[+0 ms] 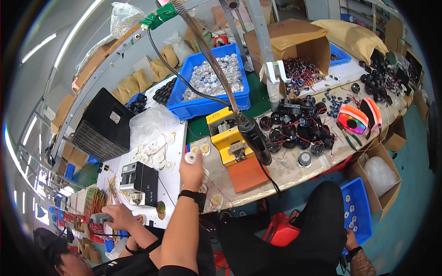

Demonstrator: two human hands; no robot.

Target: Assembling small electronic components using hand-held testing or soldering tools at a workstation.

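Note:
My left hand (191,174) reaches forward over the bench, its fingers closed on a small white round plastic piece (190,158). More round white pieces with yellowish centres (205,149) lie just beyond and beside it. To its right stands a yellow bench fixture (225,138) with an orange-brown plate (248,175) in front. A black-handled tool (254,140) hangs over the fixture on a cable. Low at the right, my right hand (351,240) is beside a blue bin (361,207) holding several white round pieces; its fingers are mostly hidden behind my leg.
A co-worker's hand at left grips a grey tool (100,218) near a black box-shaped machine (139,184). Behind are a blue tray of clear parts (209,108), black wired speakers (299,124), an open carton (294,46) and glowing speakers (353,119). A red stool (281,230) stands below.

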